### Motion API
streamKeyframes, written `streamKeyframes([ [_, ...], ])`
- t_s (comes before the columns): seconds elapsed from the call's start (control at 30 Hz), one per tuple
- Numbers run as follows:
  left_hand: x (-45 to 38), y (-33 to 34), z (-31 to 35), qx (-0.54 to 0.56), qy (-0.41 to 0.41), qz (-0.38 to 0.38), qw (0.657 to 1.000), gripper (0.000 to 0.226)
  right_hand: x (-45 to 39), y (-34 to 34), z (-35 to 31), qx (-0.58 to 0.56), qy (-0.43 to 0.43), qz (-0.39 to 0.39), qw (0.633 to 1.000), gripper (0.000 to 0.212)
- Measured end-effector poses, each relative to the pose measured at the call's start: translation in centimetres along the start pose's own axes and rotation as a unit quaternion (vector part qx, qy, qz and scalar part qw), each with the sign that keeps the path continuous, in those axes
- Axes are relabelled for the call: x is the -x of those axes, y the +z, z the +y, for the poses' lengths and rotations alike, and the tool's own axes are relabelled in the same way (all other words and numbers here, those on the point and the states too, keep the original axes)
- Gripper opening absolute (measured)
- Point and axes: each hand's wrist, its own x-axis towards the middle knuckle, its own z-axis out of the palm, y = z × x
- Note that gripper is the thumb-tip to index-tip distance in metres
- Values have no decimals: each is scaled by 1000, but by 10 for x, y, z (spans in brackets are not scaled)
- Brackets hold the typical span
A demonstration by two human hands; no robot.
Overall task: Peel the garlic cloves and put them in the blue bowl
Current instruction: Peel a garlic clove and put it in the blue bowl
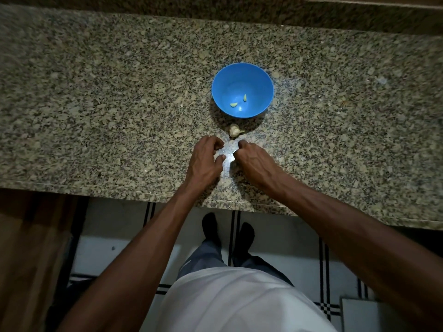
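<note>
A blue bowl [261, 77] stands on the granite counter and holds three peeled garlic cloves [234, 104]. Just in front of the bowl lies a small garlic piece with papery skin [234, 131]. My left hand [206, 161] hovers low over the counter below the garlic, fingers loosely curled, with nothing visible between fingers and thumb. My right hand [251, 159] is close beside it, fingers curled under. Whether the right hand holds anything is hidden by the back of the hand.
The granite counter [119, 116] stretches wide to the left and right of the bowl, and its front edge [143, 191] runs just below my wrists. A tiled floor and my feet show under it.
</note>
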Motion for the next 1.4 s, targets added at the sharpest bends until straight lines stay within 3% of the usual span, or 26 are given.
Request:
streamKeyframes([
  [0.17,-1,1,-1,-2,3,-1,1000,24,-1,2,1,16,-20,26,999,43],
  [0.37,-1,-2,0,8,0,-7,1000,22,4,6,-1,35,-10,25,999,25],
  [0.7,4,-6,1,8,-20,-11,1000,21,-1,8,-2,44,8,45,998,31],
  [0.83,3,-12,7,60,-62,-26,996,19,-4,5,13,-55,67,45,995,6],
  [0.9,5,-17,10,108,-105,-36,988,19,-2,2,20,-232,136,46,962,8],
  [1.0,9,-22,20,191,-138,-56,970,21,5,1,23,-490,233,81,836,12],
  [1.1,14,-24,30,274,-131,-58,951,24,12,4,19,-623,270,99,728,18],
  [1.2,17,-20,34,282,-120,-47,951,24,17,3,15,-656,267,104,698,17],
  [1.4,15,-17,40,275,-115,-23,954,10,24,9,12,-635,267,113,717,16],
])
